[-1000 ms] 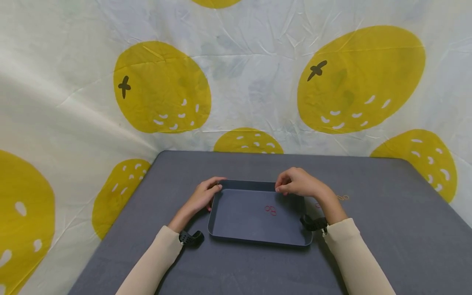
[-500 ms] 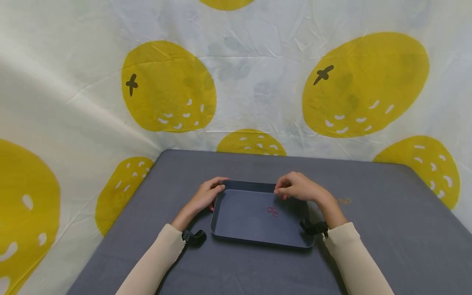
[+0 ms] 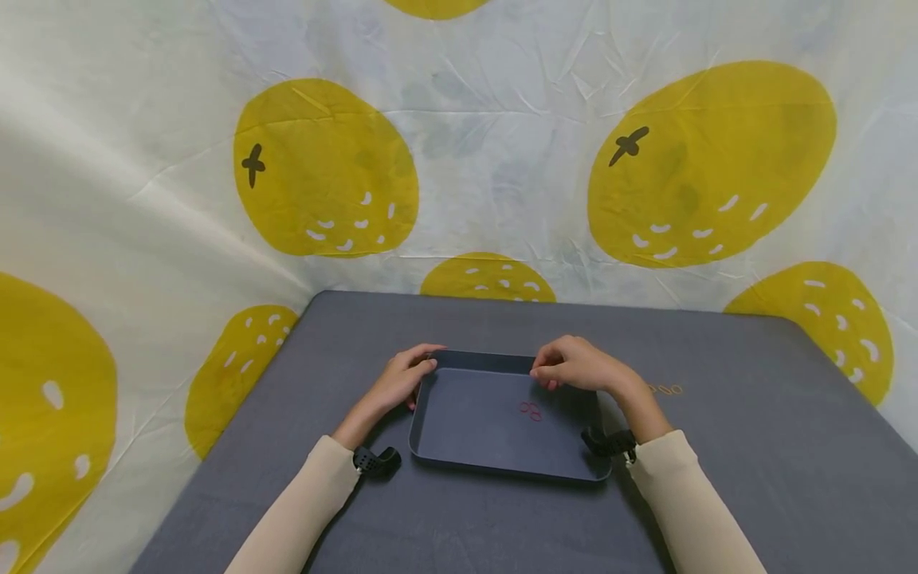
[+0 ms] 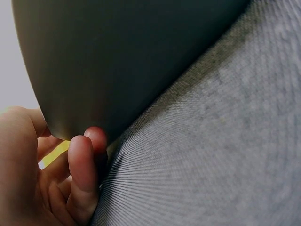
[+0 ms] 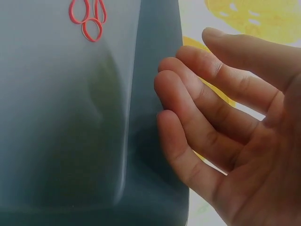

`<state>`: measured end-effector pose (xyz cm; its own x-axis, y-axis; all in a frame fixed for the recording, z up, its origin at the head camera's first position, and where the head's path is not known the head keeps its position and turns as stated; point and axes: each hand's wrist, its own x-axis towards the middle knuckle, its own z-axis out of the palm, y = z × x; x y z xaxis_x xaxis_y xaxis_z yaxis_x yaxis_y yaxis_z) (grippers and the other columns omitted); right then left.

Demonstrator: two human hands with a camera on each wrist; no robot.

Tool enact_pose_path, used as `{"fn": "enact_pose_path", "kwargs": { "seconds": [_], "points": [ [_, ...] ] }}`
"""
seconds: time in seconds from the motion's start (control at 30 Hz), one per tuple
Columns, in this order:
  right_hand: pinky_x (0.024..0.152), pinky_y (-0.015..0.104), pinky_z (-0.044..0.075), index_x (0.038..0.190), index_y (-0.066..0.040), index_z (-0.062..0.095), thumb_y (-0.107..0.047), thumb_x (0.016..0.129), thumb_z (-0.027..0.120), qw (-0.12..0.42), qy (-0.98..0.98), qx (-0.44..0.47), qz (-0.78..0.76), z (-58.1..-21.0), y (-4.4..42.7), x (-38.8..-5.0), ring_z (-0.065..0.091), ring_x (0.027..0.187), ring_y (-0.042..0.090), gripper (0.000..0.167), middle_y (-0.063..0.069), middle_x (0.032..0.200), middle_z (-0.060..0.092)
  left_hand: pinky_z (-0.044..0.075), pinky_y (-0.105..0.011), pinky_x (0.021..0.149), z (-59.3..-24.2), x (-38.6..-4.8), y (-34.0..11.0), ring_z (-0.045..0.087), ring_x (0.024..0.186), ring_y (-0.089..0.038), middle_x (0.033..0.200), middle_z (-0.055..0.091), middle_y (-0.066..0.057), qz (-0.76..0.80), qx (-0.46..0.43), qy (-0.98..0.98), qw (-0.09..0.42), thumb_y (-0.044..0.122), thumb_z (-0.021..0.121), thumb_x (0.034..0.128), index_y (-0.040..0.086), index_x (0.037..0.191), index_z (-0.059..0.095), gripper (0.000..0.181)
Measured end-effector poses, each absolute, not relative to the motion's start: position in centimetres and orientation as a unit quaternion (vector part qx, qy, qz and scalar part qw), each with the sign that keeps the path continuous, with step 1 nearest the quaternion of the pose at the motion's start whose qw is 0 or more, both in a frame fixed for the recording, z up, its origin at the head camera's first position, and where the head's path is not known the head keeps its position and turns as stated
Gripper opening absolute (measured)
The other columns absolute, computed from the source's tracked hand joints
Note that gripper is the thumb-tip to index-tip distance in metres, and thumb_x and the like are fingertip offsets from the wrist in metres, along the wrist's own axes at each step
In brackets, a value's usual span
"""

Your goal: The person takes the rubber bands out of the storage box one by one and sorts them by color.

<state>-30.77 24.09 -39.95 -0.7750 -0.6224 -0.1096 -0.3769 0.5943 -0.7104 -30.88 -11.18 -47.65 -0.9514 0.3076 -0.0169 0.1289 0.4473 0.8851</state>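
Observation:
A dark grey rectangular tray [image 3: 466, 422] lies on the table in the head view. My left hand [image 3: 394, 379] holds its far left corner, thumb at the rim and fingers outside the wall; the left wrist view shows these fingers [image 4: 82, 162] against the tray's outer side. Red rubber bands [image 3: 531, 410] lie grouped on the tray floor; three red loops [image 5: 92, 30] show in the right wrist view. Over the tray's far right part hovers my right hand [image 3: 577, 365], fingers loosely bent, thumb apart, nothing visible between them. Whether it touches the rim I cannot tell.
Orange rubber bands [image 3: 667, 390] lie on the grey table [image 3: 753, 414] right of the tray, partly behind my right forearm. A black wrist camera [image 3: 606, 441] overhangs the tray's right side. A pale curtain [image 3: 495, 175] with yellow fruit prints stands behind the table.
The head view has shifted slightly, moving the scene a little within the frame. A red band by the right forearm is no longer visible. Both hands keep nearly the same places at the tray.

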Motion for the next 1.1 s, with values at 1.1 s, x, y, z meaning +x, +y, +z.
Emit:
{"fn": "enact_pose_path", "kwargs": {
  "seconds": [1.1],
  "points": [
    [0.07, 0.036, 0.06, 0.101, -0.002, 0.076, -0.019, 0.102, 0.064, 0.229, 0.863, -0.299, -0.338, -42.0, 22.4, -30.2, 0.071, 0.076, 0.022, 0.021, 0.011, 0.085, 0.075, 0.055, -0.04, 0.043, -48.0, -30.8, -11.5, 0.054, 0.04, -0.018, 0.129, 0.069, -0.012, 0.503, 0.139, 0.849, 0.081, 0.029, 0.053, 0.1088, 0.026, 0.148, 0.058, 0.039]
  ]
}}
